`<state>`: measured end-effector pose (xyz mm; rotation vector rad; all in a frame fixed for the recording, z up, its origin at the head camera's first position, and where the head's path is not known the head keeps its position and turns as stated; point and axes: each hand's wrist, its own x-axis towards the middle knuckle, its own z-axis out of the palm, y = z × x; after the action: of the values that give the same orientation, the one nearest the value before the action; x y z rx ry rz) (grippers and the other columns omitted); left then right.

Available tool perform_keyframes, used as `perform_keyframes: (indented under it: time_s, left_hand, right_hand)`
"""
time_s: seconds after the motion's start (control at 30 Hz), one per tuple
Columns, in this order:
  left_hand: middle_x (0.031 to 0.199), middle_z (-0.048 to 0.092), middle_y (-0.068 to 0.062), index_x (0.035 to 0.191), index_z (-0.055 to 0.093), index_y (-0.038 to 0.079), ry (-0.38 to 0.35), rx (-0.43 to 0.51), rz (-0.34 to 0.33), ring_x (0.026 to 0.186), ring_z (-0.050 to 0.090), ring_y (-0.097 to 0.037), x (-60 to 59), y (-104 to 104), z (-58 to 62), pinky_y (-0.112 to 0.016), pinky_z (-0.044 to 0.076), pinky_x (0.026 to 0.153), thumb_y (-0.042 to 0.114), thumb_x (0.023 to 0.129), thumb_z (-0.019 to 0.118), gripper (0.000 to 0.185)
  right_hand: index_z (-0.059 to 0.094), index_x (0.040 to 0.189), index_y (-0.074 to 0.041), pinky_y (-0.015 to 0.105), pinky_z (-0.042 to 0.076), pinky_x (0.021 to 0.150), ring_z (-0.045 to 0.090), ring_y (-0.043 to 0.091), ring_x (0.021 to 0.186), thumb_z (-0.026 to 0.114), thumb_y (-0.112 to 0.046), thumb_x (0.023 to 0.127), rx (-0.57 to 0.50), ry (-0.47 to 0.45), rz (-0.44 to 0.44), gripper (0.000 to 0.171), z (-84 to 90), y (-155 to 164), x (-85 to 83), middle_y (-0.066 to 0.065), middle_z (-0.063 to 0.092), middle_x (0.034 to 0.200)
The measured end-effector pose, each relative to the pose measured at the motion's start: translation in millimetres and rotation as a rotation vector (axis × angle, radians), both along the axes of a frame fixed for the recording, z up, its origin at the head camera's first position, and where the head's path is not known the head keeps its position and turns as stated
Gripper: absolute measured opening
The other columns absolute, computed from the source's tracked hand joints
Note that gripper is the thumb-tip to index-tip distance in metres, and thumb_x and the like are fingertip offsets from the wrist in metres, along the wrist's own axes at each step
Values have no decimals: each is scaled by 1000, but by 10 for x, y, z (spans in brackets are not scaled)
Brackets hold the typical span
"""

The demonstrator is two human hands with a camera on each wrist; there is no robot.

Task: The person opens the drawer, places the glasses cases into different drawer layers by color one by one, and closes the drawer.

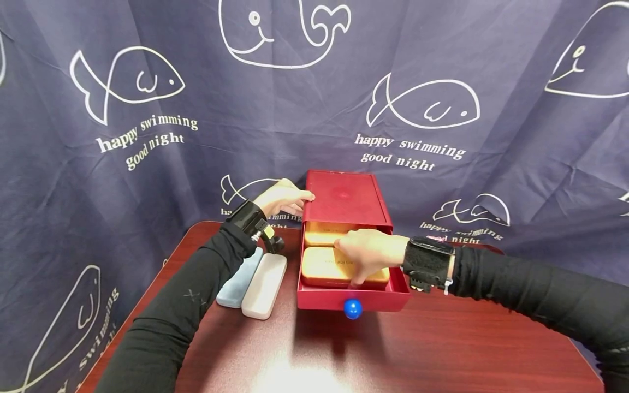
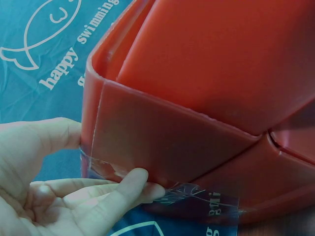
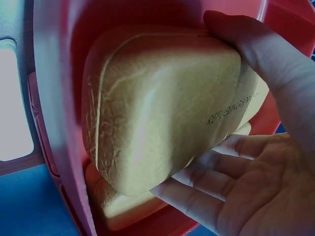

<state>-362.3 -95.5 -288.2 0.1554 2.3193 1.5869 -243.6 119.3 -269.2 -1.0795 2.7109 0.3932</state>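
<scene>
A red drawer box (image 1: 342, 195) stands on the table with its drawer (image 1: 321, 299) pulled out towards me, a blue ball knob (image 1: 352, 309) on the front. Inside lie two yellow glasses cases (image 1: 316, 266), one behind the other, the rear one partly under the box top. My right hand (image 1: 372, 252) grips the front case across its width, thumb on the near side and fingers on the far side; the right wrist view has this case (image 3: 162, 108) tilted over the other. At the box's left side, my left hand (image 1: 281, 197) holds the casing near its corner.
Left of the drawer, a light blue case (image 1: 244, 284) and a white case (image 1: 265, 285) lie side by side on the red-brown table (image 1: 442, 344). Behind the table hangs a dark blue curtain (image 1: 295, 120) with white fish prints.
</scene>
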Motion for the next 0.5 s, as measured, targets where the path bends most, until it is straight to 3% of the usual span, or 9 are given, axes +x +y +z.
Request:
perform_keyframes:
  time_s: [0.5]
  left_hand:
    - [92, 75, -13, 114, 69, -7, 3, 5, -5, 75, 73, -15, -1, 0, -13, -40, 61, 92, 17, 94, 68, 31]
  right_hand:
    - [60, 89, -13, 30, 51, 62, 54, 16, 69, 92, -34, 69, -33, 22, 11, 44, -85, 6, -4, 0, 59, 78]
